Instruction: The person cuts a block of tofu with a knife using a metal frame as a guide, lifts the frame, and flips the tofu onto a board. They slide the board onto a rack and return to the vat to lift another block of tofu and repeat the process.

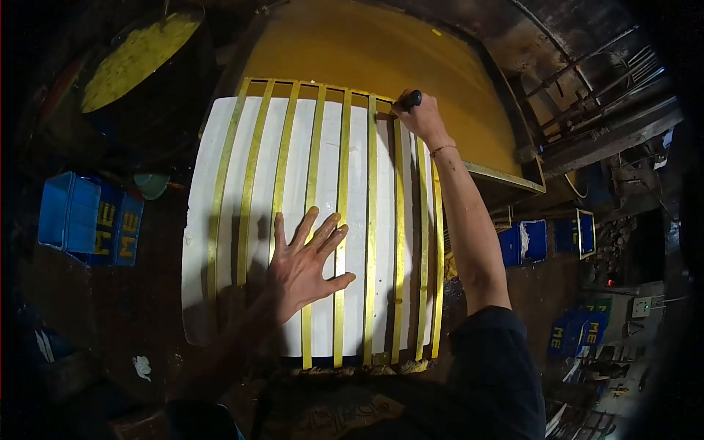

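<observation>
In front of me lies a large white slab [357, 183] with several long yellow strips [371, 235] running across it, joined at the far end by a thin yellow crosspiece [330, 87]. My left hand [299, 273] is spread over the middle strips, fingers apart and holding nothing. At the far right corner, my right hand [422, 123] is wrapped round the black handle [413, 99] of a tool, close beside the end of a strip. The tool's working end is mostly hidden by the hand.
Beyond the slab is a wide, shallow vat [367, 44] of brownish-yellow liquid. A large dark pot [202, 44] with lumpy yellow contents stands at the upper left. Blue crates sit on the floor at the left [68, 213] and right [524, 242]. Metal bars [616, 88] fill the upper right.
</observation>
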Available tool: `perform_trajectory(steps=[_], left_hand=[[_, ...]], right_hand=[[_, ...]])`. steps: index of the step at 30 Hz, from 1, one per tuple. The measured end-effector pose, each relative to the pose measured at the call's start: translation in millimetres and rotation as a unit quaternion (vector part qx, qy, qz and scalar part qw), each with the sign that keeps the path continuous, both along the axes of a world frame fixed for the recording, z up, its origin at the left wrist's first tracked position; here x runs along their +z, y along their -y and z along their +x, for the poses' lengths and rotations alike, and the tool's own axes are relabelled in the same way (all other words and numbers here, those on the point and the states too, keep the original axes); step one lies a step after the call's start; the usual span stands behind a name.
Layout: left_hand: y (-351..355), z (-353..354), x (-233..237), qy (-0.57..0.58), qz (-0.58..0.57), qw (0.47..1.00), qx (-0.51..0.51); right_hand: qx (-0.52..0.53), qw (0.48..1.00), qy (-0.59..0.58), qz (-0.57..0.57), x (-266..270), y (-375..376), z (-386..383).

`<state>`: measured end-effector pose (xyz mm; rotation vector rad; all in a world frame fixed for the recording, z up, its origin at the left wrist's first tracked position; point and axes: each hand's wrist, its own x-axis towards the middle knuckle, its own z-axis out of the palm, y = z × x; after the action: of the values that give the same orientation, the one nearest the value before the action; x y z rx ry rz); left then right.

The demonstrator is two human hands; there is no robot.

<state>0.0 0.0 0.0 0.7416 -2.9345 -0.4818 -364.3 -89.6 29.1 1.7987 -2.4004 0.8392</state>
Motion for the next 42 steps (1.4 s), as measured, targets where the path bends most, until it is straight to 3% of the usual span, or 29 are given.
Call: perform_trajectory(steps=[2,3,5,6,8,9,11,13,16,17,20,21,22,25,26,28,29,30,31,33,35,37,38,39,40,41,42], left_hand=[[0,-4,1,-0.018,0.003,1.000,0.002],[33,-20,-10,-0.052,-0.041,0.998,-0.005],[27,-20,-8,-0.055,-0.046,0.997,0.000],[27,-19,-8,-0.052,-0.040,0.998,-0.006],[29,-20,-9,-0.054,-0.031,0.998,-0.009],[29,-20,-10,-0.050,-0.025,0.998,-0.007],[28,-20,-12,-0.051,-0.029,0.998,-0.010],[30,-20,-14,-0.064,-0.039,0.997,-0.013],[29,-19,-11,-0.057,-0.042,0.997,-0.013],[29,-20,-11,-0.051,-0.034,0.998,-0.012],[31,-20,-11,-0.051,-0.041,0.998,-0.006],[31,-19,-12,-0.052,-0.037,0.998,-0.006],[32,-18,-11,-0.044,-0.027,0.999,-0.009],[34,-18,-10,-0.045,-0.015,0.999,-0.014],[33,-17,-11,-0.053,-0.019,0.998,-0.012],[32,-18,-12,-0.065,-0.024,0.998,-0.006],[32,-18,-15,-0.069,-0.031,0.997,-0.005],[32,-18,-14,-0.066,-0.025,0.997,-0.007],[31,-18,-14,-0.078,-0.026,0.997,-0.001],[30,-19,-17,-0.086,-0.044,0.995,-0.001],[30,-20,-17,-0.097,-0.047,0.994,-0.001],[30,-17,-15,-0.102,-0.054,0.993,-0.002],[30,-17,-14,-0.106,-0.055,0.993,-0.002],[30,-16,-12,-0.108,-0.054,0.993,-0.003],[30,-19,-9,-0.091,-0.056,0.994,0.008],[31,-19,-12,-0.088,-0.052,0.995,0.001],[31,-19,-15,-0.102,-0.050,0.994,0.005]], right_hand=[[0.017,1.000,0.016,-0.012,15,-26,15],[0.053,0.997,-0.031,-0.040,34,-25,17],[0.091,0.996,-0.018,0.007,29,-113,62],[0.093,0.988,-0.079,0.091,34,-169,92],[0.044,0.977,0.136,0.155,56,-260,167],[-0.031,0.925,0.269,0.267,79,-284,198],[0.039,0.922,0.245,0.297,79,-312,216],[0.037,0.926,0.266,0.265,102,-287,211],[0.020,0.987,0.157,0.002,118,-190,174],[0.060,0.993,0.039,-0.092,109,-143,151],[0.039,0.990,-0.021,-0.137,65,-7,81],[0.055,0.986,0.023,-0.153,51,25,64],[0.050,0.992,-0.039,-0.107,33,48,42],[0.030,0.998,-0.052,-0.034,32,52,41],[0.041,0.995,-0.033,-0.080,30,34,46],[0.110,0.991,-0.074,-0.019,32,-30,69],[0.081,0.993,-0.072,0.036,30,-77,97],[0.079,0.993,-0.002,0.083,40,-129,134],[0.054,0.973,0.174,0.139,49,-182,170],[0.013,0.927,0.260,0.270,73,-253,233],[0.067,0.916,0.252,0.305,87,-274,253],[0.049,0.908,0.294,0.293,114,-251,247],[0.045,0.938,0.308,0.152,123,-230,242],[0.051,0.988,0.129,0.062,127,-202,226],[0.050,0.988,0.141,-0.028,124,-162,205],[0.042,0.992,-0.012,-0.118,109,-116,179],[0.067,0.982,-0.004,-0.176,96,-66,155]])
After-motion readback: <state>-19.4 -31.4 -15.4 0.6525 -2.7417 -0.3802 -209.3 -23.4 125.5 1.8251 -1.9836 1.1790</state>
